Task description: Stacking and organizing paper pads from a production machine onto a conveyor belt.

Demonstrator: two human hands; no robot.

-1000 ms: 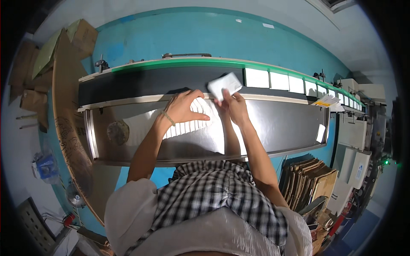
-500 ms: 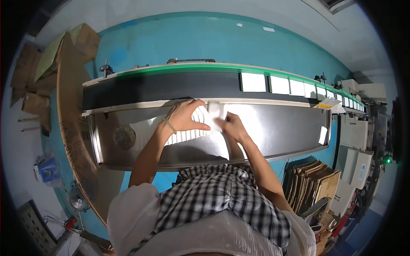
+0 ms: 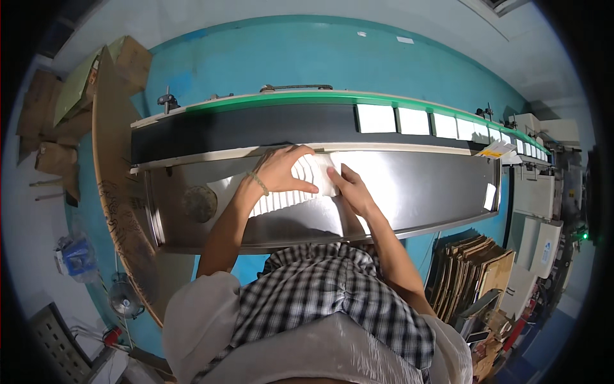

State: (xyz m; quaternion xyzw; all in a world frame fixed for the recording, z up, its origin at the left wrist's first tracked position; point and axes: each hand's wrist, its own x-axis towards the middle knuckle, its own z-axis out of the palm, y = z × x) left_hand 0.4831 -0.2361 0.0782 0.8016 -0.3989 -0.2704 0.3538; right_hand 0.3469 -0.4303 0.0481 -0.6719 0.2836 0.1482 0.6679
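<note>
A fanned row of flat white packets (image 3: 281, 198) lies on the shiny steel table (image 3: 422, 185). My left hand (image 3: 286, 169) rests spread on top of the row, a thin band on its wrist. My right hand (image 3: 350, 189) presses against the row's right end, fingers closed on the last white packet (image 3: 326, 176). Behind the table runs a black conveyor belt (image 3: 256, 125) with a green rim, carrying several white packets (image 3: 396, 118) toward the right.
Flattened brown cartons (image 3: 476, 275) stand stacked at the lower right. More cardboard boxes (image 3: 77, 83) pile up at the far left beside a curved wooden board (image 3: 112, 185). Grey machines (image 3: 540, 192) sit at the right. The floor is blue.
My right hand, which held one white packet up above the belt, has come down and set it against the right end of the row. My left hand stayed on the row.
</note>
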